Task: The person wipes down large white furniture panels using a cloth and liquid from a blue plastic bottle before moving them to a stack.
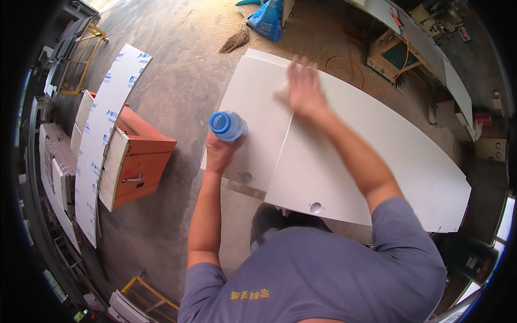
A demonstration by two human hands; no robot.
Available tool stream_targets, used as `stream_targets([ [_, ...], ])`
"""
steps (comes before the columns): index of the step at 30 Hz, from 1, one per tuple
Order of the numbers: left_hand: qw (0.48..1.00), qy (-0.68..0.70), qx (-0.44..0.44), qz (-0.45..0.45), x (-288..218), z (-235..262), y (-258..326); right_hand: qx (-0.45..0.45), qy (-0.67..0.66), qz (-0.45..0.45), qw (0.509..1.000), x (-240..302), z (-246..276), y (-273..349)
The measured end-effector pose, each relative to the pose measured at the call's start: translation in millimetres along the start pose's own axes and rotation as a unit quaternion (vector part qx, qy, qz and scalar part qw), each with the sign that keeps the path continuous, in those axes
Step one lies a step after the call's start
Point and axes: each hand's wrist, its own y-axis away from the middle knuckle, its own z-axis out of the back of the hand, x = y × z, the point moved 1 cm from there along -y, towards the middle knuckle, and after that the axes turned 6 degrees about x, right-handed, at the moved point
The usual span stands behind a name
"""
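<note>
Seemingly wiping: left hand [221,154] wraps blue-capped bottle [232,127] over left side of white panels [318,161], blurred right hand [306,94] spreads above them, can't tell if holding anything; next stroke likely needs flat pressure.

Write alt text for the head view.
A person's left hand holds a blue-topped clear bottle at the left side of white panels; the right hand, blurred, is farther out over them. An orange cabinet stands to the left.

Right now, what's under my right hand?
White panels extend beneath your right hand, and a pale, blurred scrap, perhaps cloth, peeks out beside it. Whatever that hand covers can't be seen.
</note>
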Motion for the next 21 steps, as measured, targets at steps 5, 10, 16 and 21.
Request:
stream_targets([
  [5,1.000,-0.019,-0.019,-0.002,19.2,-2.2,6.0,0.109,-0.077,0.161,0.978,58.4,17.5,91.6],
  [10,0.996,-0.064,-0.033,-0.056,38.8,-26.8,-9.9,-0.158,0.043,-0.017,0.986,-57.4,-7.8,-10.3],
  [16,0.988,-0.108,-0.087,-0.067,46.9,-9.7,7.2,0.070,-0.144,0.328,0.931,130.4,-29.4,229.3],
  [21,0.987,-0.111,-0.083,-0.083,20.8,-16.8,0.9,-0.065,-0.002,0.095,0.993,44.7,-14.5,102.1],
])
